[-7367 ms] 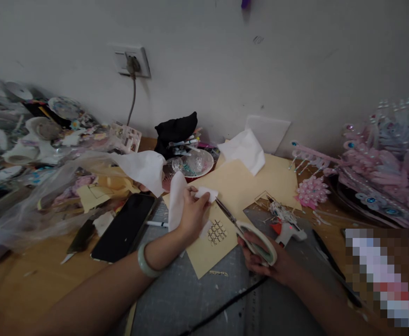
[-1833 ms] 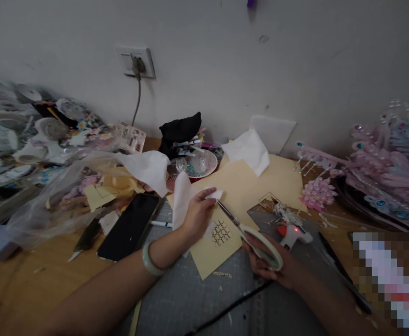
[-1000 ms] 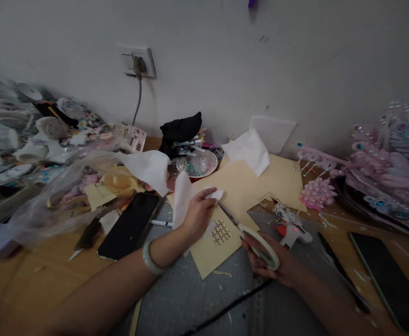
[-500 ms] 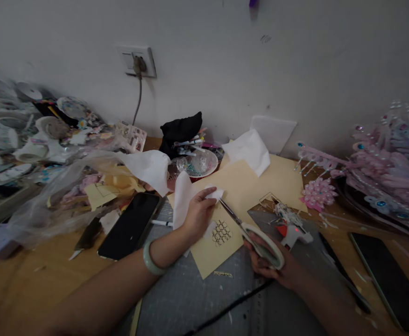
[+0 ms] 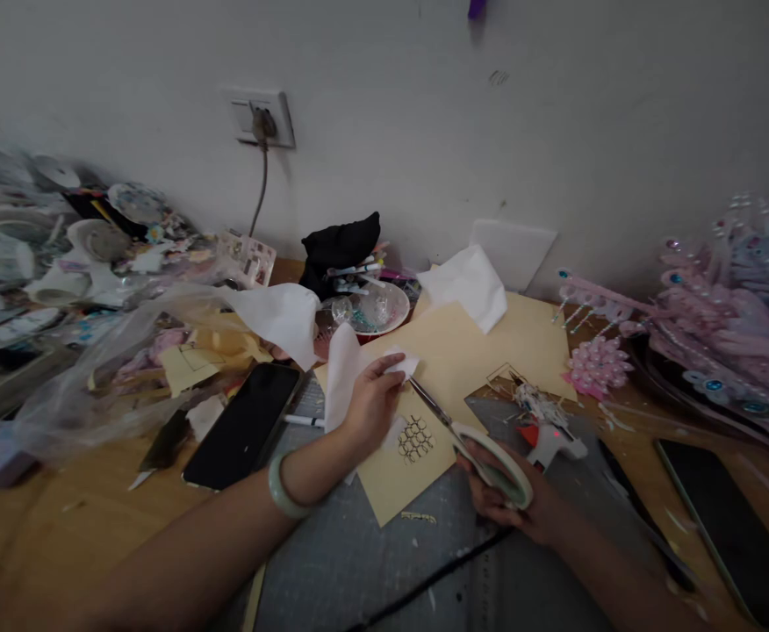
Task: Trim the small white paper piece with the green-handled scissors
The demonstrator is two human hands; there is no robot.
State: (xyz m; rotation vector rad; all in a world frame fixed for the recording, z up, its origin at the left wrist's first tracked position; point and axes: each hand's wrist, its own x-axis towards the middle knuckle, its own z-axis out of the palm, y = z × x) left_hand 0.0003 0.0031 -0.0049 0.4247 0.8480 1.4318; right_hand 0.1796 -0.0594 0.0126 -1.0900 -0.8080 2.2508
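Observation:
My left hand (image 5: 372, 399) pinches a small white piece (image 5: 406, 363), paper or thin cloth, between thumb and fingers. In my right hand (image 5: 499, 491) is a pair of scissors (image 5: 490, 456) with pale handles; their blades point up and left, and the tips meet the lower edge of the white piece. Beneath both hands lies a cream sheet (image 5: 391, 491) with a dark scale-like pattern (image 5: 416, 439) drawn on it. A larger white sheet (image 5: 341, 377) stands bent just left of my left hand.
A glue gun (image 5: 556, 439) with a red light lies on the grey cutting mat (image 5: 332, 570). Phones sit at left (image 5: 243, 426) and right (image 5: 720, 518). Pink beaded ornaments (image 5: 599, 364) fill the right side; a plastic bag (image 5: 127, 351) and clutter crowd the left. A black cable (image 5: 437, 575) crosses the mat.
Almost nothing differs. The scissors and my right hand have shifted very slightly left, with the blade tips still at the white piece.

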